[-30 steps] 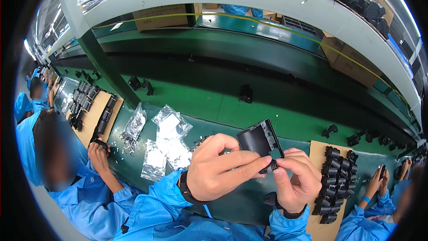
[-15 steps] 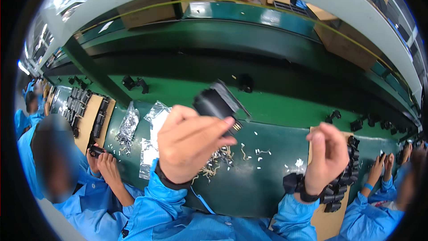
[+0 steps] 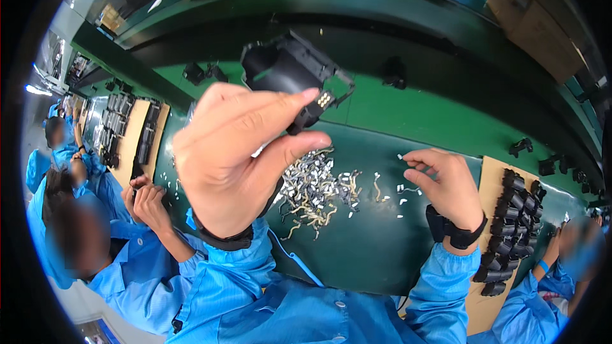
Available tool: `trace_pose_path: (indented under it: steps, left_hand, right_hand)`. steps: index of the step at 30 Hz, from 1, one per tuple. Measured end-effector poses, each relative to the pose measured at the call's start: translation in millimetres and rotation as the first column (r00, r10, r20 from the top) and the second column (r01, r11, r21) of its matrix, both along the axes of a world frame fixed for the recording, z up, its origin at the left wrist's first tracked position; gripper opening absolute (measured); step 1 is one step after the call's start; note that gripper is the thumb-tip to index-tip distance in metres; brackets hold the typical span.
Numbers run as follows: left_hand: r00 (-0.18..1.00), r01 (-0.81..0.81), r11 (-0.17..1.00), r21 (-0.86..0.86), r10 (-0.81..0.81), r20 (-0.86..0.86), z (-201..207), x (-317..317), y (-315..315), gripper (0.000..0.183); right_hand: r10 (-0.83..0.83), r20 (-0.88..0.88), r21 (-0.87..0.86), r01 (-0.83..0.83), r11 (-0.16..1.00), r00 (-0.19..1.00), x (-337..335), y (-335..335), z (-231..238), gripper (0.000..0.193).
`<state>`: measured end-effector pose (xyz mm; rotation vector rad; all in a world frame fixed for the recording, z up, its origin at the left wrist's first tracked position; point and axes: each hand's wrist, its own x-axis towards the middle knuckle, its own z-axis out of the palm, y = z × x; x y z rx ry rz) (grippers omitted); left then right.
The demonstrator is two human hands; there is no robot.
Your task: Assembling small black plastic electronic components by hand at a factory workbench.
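My left hand (image 3: 233, 146) is raised over the bench. Its thumb and fingers pinch a black plastic housing (image 3: 290, 64) at a small block with gold contacts. The housing has a curved, hollow shell and a thin frame at its right side. Lower and to the right, my right hand (image 3: 446, 185) hovers over the green bench, fingers loosely bent and apart from the thumb, with nothing visible in them. A small white connector (image 3: 400, 157) lies by its fingertips. Between my hands spreads a pile of short cables (image 3: 312, 185) with white connectors, partly covered by my left hand.
At right, a cardboard sheet (image 3: 488, 185) bears rows of black housings (image 3: 510, 229). More black parts (image 3: 393, 73) sit along the green strip beyond the bench. A co-worker (image 3: 137, 248) sits close at my left, another (image 3: 542, 293) at my right. Cardboard boxes (image 3: 535, 35) stand at the back.
The view has tipped downward. My left hand and the housing have come up closer to the camera, the gold contacts now clearer. My right hand has reached forward and left toward the loose connectors.
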<state>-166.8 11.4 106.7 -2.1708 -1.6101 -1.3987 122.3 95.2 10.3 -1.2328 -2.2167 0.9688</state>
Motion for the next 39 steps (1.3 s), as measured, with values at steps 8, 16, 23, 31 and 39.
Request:
trace_pose_path:
  steps: [8, 16, 23, 31, 39]
  left_hand:
    - [0.982, 0.168, 0.985, -0.037, -0.163, 0.097, -23.5, -19.1, 8.5, 0.052]
    - [0.995, 0.04, 0.991, -0.129, -0.052, -0.091, -15.1, -29.6, -4.2, 0.055]
    - [0.952, 0.294, 0.954, -0.053, -0.297, -0.072, -20.6, -36.1, 15.6, 0.055]
    - [0.982, 0.148, 0.989, -0.023, -0.15, -0.113, -3.1, -4.7, 26.4, 0.051]
    - [0.993, 0.114, 0.985, 0.13, -0.11, -0.036, -15.6, 19.5, 20.3, 0.052]
  right_hand:
    - [0.015, 0.069, -0.031, -0.013, 0.999, 0.998, -8.5, 5.0, -23.2, 0.022]
    - [0.141, 0.059, -0.085, -0.135, 0.987, 0.988, -31.4, 1.6, -29.9, 0.015]
    - [0.287, 0.04, -0.073, -0.284, 0.956, 0.957, -55.4, -11.1, -46.5, 0.013]
    - [0.316, 0.18, -0.001, -0.321, 0.947, 0.932, -63.2, -20.0, -48.4, 0.008]
    - [0.342, 0.154, -0.127, -0.324, 0.937, 0.927, -50.3, -21.7, -36.1, 0.01]
